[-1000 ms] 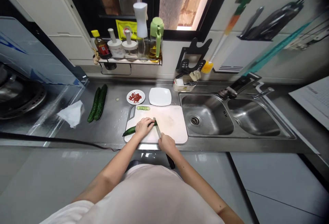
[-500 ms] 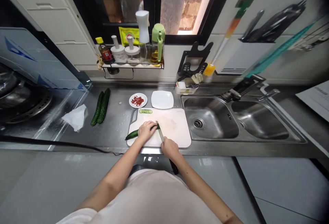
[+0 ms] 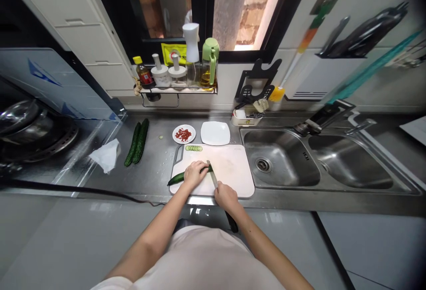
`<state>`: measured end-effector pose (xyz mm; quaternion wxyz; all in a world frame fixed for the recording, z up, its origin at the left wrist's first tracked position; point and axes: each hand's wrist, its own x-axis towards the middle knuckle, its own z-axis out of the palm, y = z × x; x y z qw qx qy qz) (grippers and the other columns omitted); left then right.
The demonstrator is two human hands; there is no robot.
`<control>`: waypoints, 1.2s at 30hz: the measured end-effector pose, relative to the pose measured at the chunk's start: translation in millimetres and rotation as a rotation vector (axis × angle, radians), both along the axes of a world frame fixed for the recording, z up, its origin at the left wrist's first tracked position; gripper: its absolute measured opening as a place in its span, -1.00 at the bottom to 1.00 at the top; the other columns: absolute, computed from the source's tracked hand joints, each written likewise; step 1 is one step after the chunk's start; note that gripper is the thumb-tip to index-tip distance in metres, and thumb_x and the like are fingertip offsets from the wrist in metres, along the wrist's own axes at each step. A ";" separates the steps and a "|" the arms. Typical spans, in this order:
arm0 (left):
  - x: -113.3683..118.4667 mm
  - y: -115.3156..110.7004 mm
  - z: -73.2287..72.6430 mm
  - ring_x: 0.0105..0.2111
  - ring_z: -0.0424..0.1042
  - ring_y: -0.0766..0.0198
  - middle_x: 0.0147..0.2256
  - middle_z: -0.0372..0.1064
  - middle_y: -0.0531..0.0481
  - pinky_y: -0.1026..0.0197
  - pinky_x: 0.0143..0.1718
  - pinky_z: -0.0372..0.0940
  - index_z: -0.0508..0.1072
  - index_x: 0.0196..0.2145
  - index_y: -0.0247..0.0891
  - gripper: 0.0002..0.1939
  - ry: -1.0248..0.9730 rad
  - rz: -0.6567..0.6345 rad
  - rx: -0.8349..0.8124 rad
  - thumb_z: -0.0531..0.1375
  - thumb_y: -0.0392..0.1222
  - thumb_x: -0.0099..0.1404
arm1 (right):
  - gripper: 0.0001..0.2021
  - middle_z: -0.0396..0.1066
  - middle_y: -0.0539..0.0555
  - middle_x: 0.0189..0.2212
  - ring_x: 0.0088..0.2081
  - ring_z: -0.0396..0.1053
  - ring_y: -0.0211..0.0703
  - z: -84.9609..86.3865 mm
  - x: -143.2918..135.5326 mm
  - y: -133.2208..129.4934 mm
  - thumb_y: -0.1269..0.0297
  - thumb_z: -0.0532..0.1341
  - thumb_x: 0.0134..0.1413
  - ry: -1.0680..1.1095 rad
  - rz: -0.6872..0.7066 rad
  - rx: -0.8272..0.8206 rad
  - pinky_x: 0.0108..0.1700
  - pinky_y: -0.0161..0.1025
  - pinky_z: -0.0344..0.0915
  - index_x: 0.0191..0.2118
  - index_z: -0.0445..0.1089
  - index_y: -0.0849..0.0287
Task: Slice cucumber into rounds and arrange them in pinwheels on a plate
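A dark green cucumber (image 3: 176, 178) lies across the left half of a white cutting board (image 3: 234, 159). My left hand (image 3: 195, 173) is wrapped over it near its right end, fingers curled. In my right hand (image 3: 226, 196) is a kitchen knife (image 3: 213, 176), its blade standing at the cucumber's right end, close beside my left fingertips. The handle is mostly hidden in my fist. A short row of pale cucumber slices (image 3: 194, 148) lies at the board's far left edge.
Behind the board stand a small plate of chopped red bits (image 3: 184, 134) and a white square plate (image 3: 215, 133). Two whole cucumbers (image 3: 137, 142) and a crumpled white tissue (image 3: 104, 155) lie left. A double steel sink (image 3: 279, 156) adjoins the right side; a seasoning rack (image 3: 179, 89) hangs behind.
The whole view has shifted slightly, so everything appears a little lower and further right. Both hands keep their hold, with the knife still at the cucumber's right end.
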<state>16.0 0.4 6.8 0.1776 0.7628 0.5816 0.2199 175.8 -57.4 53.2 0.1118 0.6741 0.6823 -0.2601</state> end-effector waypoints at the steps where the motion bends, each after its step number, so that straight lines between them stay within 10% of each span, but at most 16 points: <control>1: 0.0 0.0 0.5 -0.12 0.35 0.25 -0.16 0.45 0.06 0.21 -0.12 0.25 0.51 -0.16 -0.05 -0.80 0.001 0.000 -0.003 0.10 -0.07 0.37 | -0.71 0.50 0.30 -0.17 -0.11 0.47 0.03 0.1 -1.2 1.2 0.36 -0.04 0.23 -0.003 -0.001 0.002 -0.19 -0.19 0.24 -0.05 0.35 0.25; 36: 0.2 0.8 2.6 -0.08 0.34 0.24 -0.11 0.45 0.03 0.21 -0.08 0.24 0.53 -0.13 -0.05 -0.77 -0.022 0.014 -0.063 0.10 -0.06 0.37 | -0.68 0.49 0.33 -0.17 -0.09 0.46 0.03 8.4 3.0 -9.9 0.37 -0.04 0.21 -0.014 0.018 -0.024 -0.17 -0.17 0.24 -0.05 0.36 0.28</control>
